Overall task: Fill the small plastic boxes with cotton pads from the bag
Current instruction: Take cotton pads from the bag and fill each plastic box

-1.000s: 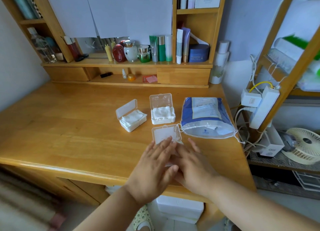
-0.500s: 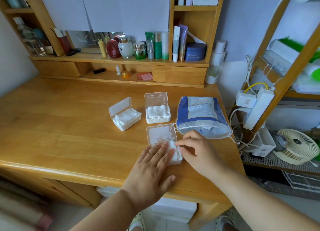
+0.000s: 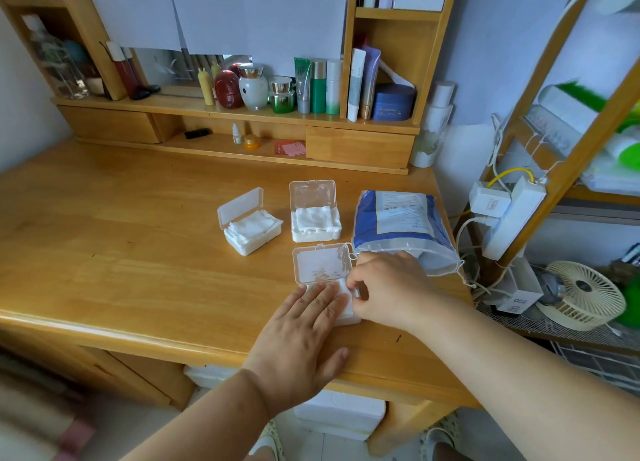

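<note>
**Both hands on the nearest box, low centre of the frame**

Wooden desk (image 3: pixel 121 252) fills the left and middle of the view, and your hands meet on it just below centre. Your left hand (image 3: pixel 301 336) lies flat, fingers (image 3: pixel 322 298) straight and together, pressing down on the white cotton pads (image 3: pixel 344 294) in the nearest small box (image 3: pixel 348 317). Your right hand (image 3: pixel 388 287) sits just right of it with curled fingers, the fingertips pinching at the right edge of the pads; how firmly they grasp is hidden by the hand itself. That box's clear lid (image 3: pixel 322 263) stands open, tipped back just above your fingers.

Higher up, around the centre, two more boxes stand open and filled with pads: the middle box (image 3: pixel 315 226) directly above the nearest one, and the left box (image 3: pixel 251 230) beside it, turned at an angle. Just right of the middle box lies the blue and white bag (image 3: pixel 398 225), its clear open mouth toward your right hand and touching the knuckles or nearly so.

Across the upper part of the frame runs a shelf unit (image 3: pixel 242 114) carrying bottles, jars and tubes. At the right edge stands a wooden rack (image 3: pixel 571 155) with a white power strip (image 3: pixel 512 218) and cables, and a small cream fan (image 3: pixel 585 294) sits lower right.
</note>
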Demonstrator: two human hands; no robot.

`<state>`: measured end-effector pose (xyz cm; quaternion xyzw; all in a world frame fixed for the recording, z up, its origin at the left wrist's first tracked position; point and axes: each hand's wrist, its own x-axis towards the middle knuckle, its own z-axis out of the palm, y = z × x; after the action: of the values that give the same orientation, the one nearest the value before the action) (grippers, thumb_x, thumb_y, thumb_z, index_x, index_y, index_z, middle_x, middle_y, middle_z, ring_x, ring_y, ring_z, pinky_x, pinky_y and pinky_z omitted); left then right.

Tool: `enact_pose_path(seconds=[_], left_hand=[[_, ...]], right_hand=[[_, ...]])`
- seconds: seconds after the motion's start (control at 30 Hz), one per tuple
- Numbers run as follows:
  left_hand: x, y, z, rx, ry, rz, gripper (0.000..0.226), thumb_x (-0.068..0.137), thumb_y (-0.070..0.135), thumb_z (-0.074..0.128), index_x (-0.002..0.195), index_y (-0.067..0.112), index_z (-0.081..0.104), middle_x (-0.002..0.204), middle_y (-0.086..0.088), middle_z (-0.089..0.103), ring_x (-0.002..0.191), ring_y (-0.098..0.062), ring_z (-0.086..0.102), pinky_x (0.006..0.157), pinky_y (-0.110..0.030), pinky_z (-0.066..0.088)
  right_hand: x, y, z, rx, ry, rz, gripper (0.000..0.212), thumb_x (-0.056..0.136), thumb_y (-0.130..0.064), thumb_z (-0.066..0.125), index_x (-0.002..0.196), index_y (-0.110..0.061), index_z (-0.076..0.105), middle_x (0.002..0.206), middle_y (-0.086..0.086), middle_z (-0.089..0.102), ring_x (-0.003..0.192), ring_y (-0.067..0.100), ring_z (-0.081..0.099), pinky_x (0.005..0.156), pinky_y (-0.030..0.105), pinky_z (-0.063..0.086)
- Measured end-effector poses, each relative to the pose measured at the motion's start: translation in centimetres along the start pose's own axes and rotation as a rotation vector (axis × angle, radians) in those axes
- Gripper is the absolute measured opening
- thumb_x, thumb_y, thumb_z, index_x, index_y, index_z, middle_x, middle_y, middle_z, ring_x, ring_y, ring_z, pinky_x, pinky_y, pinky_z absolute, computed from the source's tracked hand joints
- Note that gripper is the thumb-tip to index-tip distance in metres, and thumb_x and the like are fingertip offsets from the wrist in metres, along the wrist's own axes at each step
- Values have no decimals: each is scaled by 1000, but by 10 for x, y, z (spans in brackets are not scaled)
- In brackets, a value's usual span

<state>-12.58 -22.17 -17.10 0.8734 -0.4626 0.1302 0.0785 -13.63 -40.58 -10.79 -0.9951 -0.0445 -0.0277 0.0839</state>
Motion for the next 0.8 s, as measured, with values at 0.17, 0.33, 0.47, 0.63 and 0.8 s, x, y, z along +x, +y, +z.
enact_pose_path(seconds=[0.17,0.33,0.47,0.63,0.8], left_hand=[[1,-5,-2,-20,-9,48,69,84,53,49,141,14,45,146,-5,44,135,-23,41,112,-47,29],[1,-8,-9,12,-19,70,66,82,51,51,139,17,47,143,-2,48,133,-23,43,110,-53,28],[2,-7,-8,-41,-71,14,65,85,51,44,142,20,42,148,0,40,139,-21,33,114,-52,15],[3,-5,-5,-16,-6,33,57,85,45,43,135,19,53,140,0,52,132,-20,45,107,-51,34],[3,-4,-5,-42,26,40,61,85,45,45,135,12,51,140,-6,51,132,-23,45,108,-49,36]], right_hand=[[3,-6,-4,-57,-74,28,8,83,-33,58,90,-32,62,91,-11,49,93,15,50,88,37,29],[-5,-4,-2,76,-105,92,11,85,-29,57,96,-31,59,79,-12,52,77,11,50,85,32,36],[-15,6,4,445,-72,238,16,84,-25,65,95,-36,63,86,-16,62,79,0,57,70,19,44],[-30,5,28,649,151,242,29,85,-25,65,107,-44,61,104,-20,62,86,-4,58,80,17,48],[-33,-6,38,229,388,-118,30,83,-14,61,110,-22,71,122,-12,64,110,9,58,95,29,42]])
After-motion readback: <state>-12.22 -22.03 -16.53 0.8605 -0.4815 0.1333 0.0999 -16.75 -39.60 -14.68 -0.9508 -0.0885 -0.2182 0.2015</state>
